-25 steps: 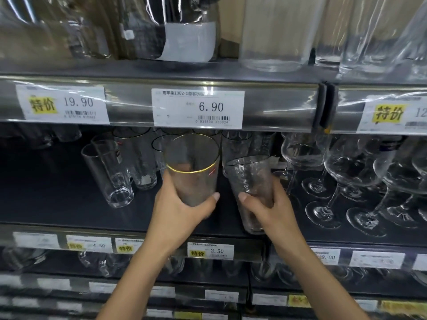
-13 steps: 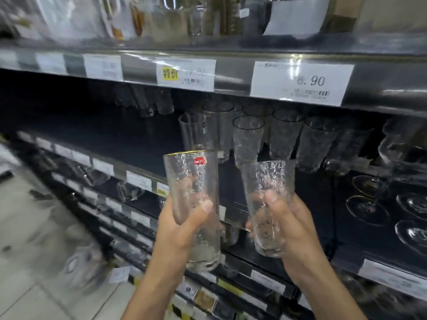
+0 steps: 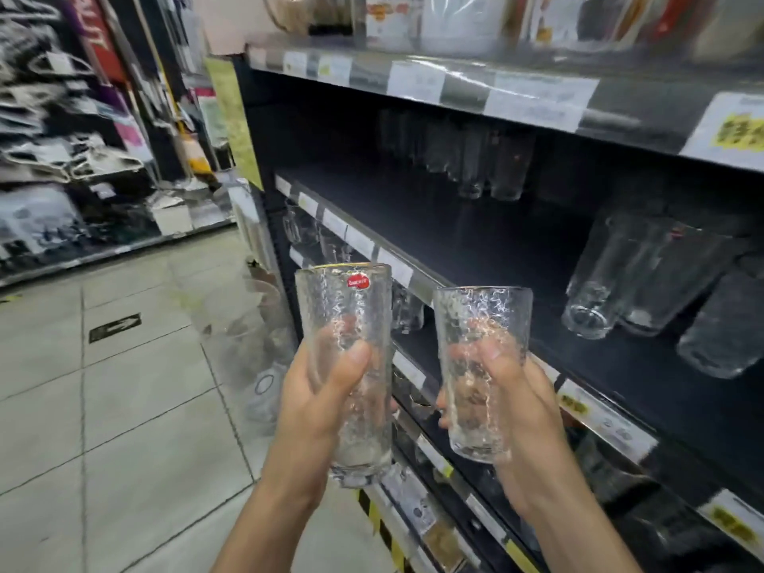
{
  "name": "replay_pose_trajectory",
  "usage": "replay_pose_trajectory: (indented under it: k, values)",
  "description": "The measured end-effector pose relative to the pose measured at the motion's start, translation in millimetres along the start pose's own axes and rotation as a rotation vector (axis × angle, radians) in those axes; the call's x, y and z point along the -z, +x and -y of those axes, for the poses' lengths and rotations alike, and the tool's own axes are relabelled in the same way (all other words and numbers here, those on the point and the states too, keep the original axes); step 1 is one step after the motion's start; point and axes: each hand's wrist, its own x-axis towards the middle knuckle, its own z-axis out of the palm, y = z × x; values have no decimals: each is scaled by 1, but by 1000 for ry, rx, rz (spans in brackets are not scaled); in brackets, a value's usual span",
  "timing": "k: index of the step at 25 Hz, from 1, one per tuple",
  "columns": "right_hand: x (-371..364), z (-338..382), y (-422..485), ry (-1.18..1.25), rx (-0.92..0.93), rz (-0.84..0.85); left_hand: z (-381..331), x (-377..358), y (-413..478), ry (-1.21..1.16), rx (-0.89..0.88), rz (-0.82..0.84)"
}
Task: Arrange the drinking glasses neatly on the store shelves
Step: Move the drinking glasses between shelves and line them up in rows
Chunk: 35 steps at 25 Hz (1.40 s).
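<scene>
Both hands have swung left off the shelf [image 3: 475, 237]: left hand [image 3: 318, 407] grips one gold-rimmed glass [image 3: 345, 324], right hand [image 3: 521, 415] one plain glass [image 3: 481, 324].

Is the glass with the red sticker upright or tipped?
Upright: the glass with the red sticker has its rim on top and base below, gripped by the left hand.

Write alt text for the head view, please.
Each hand holds one upright textured glass before a dark shelf: left hand on the red-stickered glass, right hand on the plain glass. More glasses stand further right.
</scene>
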Motion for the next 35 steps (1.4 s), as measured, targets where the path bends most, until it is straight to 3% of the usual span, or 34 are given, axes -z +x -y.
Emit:
replay_pose_trajectory:
  k: [7,13,23,31,35]
  values:
    - [-115,-20,75,39,-8,52,-28,95,90,50,-42,2]
    - [-190,-29,136,110,32,-26,-50,151,185,113,-36,66]
    - [-222,-37,238,41,8,-143,-49,165,331,3,3,187]
    - [-236,-42,365,19,92,-250,-60,143,470,152,-43,318]
    - [-233,-38,423,-104,106,-313,-55,139,539,166,-34,325]
